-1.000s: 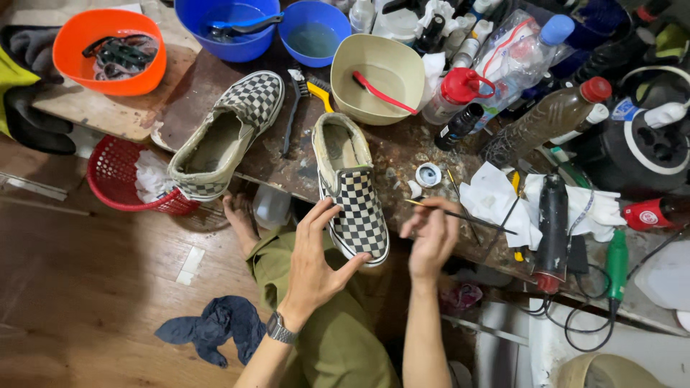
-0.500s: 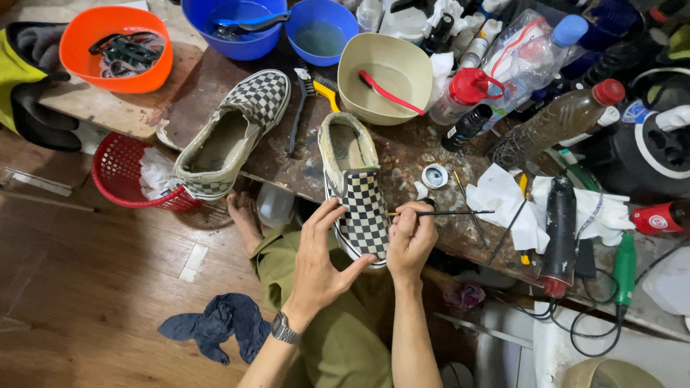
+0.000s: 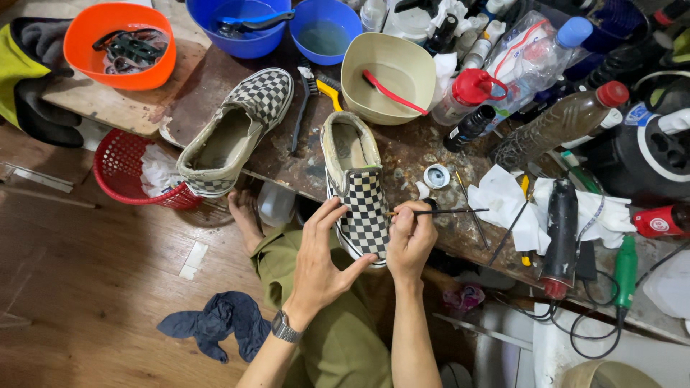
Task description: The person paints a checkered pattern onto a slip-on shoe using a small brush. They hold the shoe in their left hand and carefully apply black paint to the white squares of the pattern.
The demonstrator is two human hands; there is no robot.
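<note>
Steadied checkered slip-on shoe [image 3: 357,194] at workbench edge [image 3: 287,183] with left hand [image 3: 321,262], fingers spread open around toe. Pinched fine paintbrush [image 3: 438,211] in closed right hand [image 3: 410,241], tip touching shoe's side. Probably retouching; called next for short, steady strokes.

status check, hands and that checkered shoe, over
Left hand steadies the black-and-white checkered slip-on shoe. Right hand holds a thin brush at its side. Nothing between.

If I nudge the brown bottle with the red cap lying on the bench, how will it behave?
The brown bottle lies on its side, so it would probably roll. It looks like thin plastic, likely light and easily dented. The white cloth beside it might check a short roll.
</note>
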